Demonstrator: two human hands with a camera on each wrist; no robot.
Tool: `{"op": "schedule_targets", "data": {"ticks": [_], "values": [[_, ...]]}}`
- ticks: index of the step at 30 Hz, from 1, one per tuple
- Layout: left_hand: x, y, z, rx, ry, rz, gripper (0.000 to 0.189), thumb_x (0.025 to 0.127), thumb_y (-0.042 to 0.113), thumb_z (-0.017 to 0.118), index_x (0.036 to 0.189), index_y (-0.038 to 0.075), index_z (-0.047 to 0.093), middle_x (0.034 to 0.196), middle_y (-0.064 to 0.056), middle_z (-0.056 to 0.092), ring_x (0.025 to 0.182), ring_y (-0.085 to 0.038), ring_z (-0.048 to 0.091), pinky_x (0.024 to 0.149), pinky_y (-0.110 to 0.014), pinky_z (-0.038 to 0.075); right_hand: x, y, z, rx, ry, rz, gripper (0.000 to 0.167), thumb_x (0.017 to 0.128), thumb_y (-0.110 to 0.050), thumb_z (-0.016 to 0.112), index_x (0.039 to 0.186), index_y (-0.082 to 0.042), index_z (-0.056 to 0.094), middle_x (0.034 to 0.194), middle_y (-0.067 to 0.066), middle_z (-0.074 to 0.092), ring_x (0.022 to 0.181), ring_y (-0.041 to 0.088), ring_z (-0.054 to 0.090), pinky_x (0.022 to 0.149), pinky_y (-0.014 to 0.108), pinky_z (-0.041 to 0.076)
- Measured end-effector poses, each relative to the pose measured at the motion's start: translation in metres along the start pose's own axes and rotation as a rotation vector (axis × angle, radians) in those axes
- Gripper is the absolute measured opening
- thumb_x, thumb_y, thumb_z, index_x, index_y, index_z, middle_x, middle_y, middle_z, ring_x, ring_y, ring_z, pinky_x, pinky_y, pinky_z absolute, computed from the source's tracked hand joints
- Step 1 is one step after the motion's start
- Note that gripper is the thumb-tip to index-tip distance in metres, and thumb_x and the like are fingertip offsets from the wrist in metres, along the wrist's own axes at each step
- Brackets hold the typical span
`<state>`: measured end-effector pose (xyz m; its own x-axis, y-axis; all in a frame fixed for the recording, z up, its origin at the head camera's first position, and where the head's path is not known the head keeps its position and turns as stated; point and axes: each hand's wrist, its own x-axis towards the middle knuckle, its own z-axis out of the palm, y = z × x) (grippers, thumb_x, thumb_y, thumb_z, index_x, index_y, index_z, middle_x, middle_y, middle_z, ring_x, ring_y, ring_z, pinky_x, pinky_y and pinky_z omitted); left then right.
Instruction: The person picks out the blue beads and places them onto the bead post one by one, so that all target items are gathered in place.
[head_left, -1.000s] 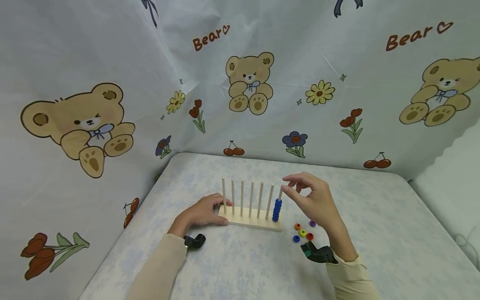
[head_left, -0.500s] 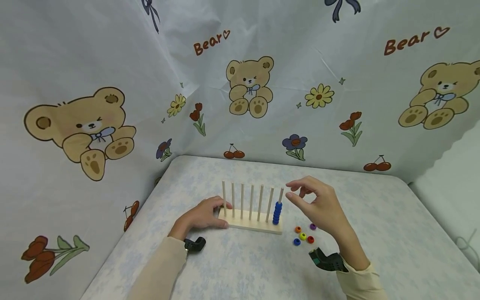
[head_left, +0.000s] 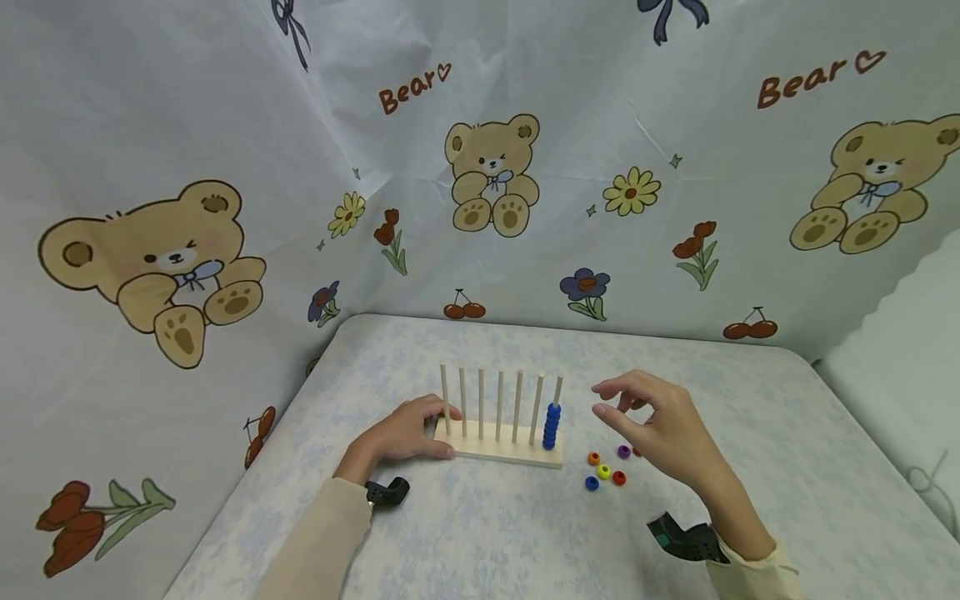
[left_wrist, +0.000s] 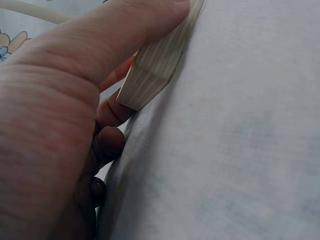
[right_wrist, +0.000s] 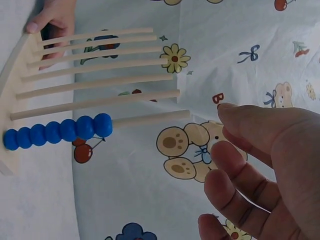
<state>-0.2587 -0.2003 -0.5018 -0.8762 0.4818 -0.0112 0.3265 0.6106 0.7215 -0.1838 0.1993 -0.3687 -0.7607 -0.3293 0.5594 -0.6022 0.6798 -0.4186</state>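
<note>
My left hand (head_left: pixel 408 429) holds the left end of a wooden bead rack (head_left: pixel 498 454), thumb on the front edge and fingers behind. Several upright pegs rise from its base. On the rightmost peg is a stack of blue beads (head_left: pixel 551 427), with the bare peg tip above them; the other pegs carry no beads. In the left wrist view the thumb lies along the pale wooden base (left_wrist: pixel 155 65). My right hand (head_left: pixel 656 421) hovers to the right of the rack, fingers loosely bent, thumb and fingertips apart, nothing between them.
Loose beads lie right of the rack: orange (head_left: pixel 593 458), purple (head_left: pixel 623 452), yellow (head_left: pixel 603 472), blue (head_left: pixel 592 483) and red (head_left: pixel 618 477). Another red bead (head_left: pixel 637 451) is partly hidden by my right hand. A bear-print cloth (head_left: pixel 495 267) hangs behind the table.
My right hand has moved away from the rightmost peg, to the right and toward me. The left hand and the rack keep their place; another red bead has come into view.
</note>
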Motion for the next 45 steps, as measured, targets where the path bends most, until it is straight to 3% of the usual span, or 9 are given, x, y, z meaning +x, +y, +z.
{"op": "schedule_targets", "data": {"ticks": [9, 17, 24, 31, 37, 45], "values": [[-0.003, 0.002, 0.002, 0.033, 0.012, 0.009, 0.050, 0.074, 0.049, 0.087, 0.117, 0.039, 0.064, 0.116, 0.014, 0.060, 0.102, -0.012, 0.055, 0.091, -0.037, 0.045, -0.016, 0.010, 0.005, -0.025, -0.073, 0.029, 0.022, 0.084, -0.018, 0.082, 0.105, -0.022, 0.074, 0.093, -0.008, 0.071, 0.073, -0.001, 0.053, 0.065, 0.024, 0.051], [-0.002, 0.002, 0.001, 0.025, 0.012, 0.010, 0.050, 0.073, 0.050, 0.087, 0.117, 0.039, 0.065, 0.117, 0.015, 0.059, 0.108, -0.012, 0.054, 0.099, -0.041, 0.042, -0.024, 0.015, 0.014, -0.020, -0.112, 0.062, 0.023, 0.083, -0.017, 0.083, 0.105, -0.019, 0.075, 0.093, -0.008, 0.071, 0.071, 0.000, 0.052, 0.062, 0.023, 0.049], [0.000, -0.001, 0.002, 0.027, 0.013, 0.008, 0.049, 0.073, 0.051, 0.087, 0.116, 0.041, 0.064, 0.117, 0.016, 0.059, 0.107, -0.012, 0.054, 0.098, -0.040, 0.043, -0.032, 0.019, 0.023, 0.011, -0.195, 0.119, 0.024, 0.083, -0.019, 0.083, 0.105, -0.017, 0.075, 0.094, -0.003, 0.072, 0.070, 0.001, 0.052, 0.058, 0.020, 0.049], [-0.001, -0.001, 0.002, 0.032, 0.015, 0.008, 0.051, 0.072, 0.052, 0.087, 0.116, 0.042, 0.064, 0.118, 0.015, 0.059, 0.104, -0.012, 0.054, 0.093, -0.037, 0.045, -0.044, 0.029, 0.035, 0.037, -0.259, 0.142, 0.021, 0.083, -0.021, 0.083, 0.103, -0.021, 0.075, 0.088, -0.011, 0.068, 0.068, -0.001, 0.051, 0.054, 0.020, 0.044], [0.000, -0.004, 0.002, 0.069, 0.020, -0.001, 0.052, 0.072, 0.055, 0.086, 0.117, 0.045, 0.062, 0.116, 0.017, 0.058, 0.104, -0.010, 0.054, 0.092, -0.034, 0.046, -0.047, 0.034, 0.042, 0.060, -0.359, 0.146, 0.020, 0.087, -0.020, 0.079, 0.106, -0.019, 0.074, 0.095, -0.006, 0.072, 0.068, -0.001, 0.049, 0.054, 0.020, 0.042], [0.001, -0.003, 0.002, 0.051, 0.014, 0.002, 0.052, 0.071, 0.057, 0.086, 0.116, 0.044, 0.063, 0.118, 0.017, 0.059, 0.105, -0.011, 0.054, 0.093, -0.036, 0.045, -0.052, 0.040, 0.050, 0.077, -0.433, 0.180, 0.018, 0.088, -0.021, 0.078, 0.105, -0.014, 0.075, 0.090, -0.007, 0.068, 0.065, 0.000, 0.049, 0.056, 0.020, 0.045]]}}
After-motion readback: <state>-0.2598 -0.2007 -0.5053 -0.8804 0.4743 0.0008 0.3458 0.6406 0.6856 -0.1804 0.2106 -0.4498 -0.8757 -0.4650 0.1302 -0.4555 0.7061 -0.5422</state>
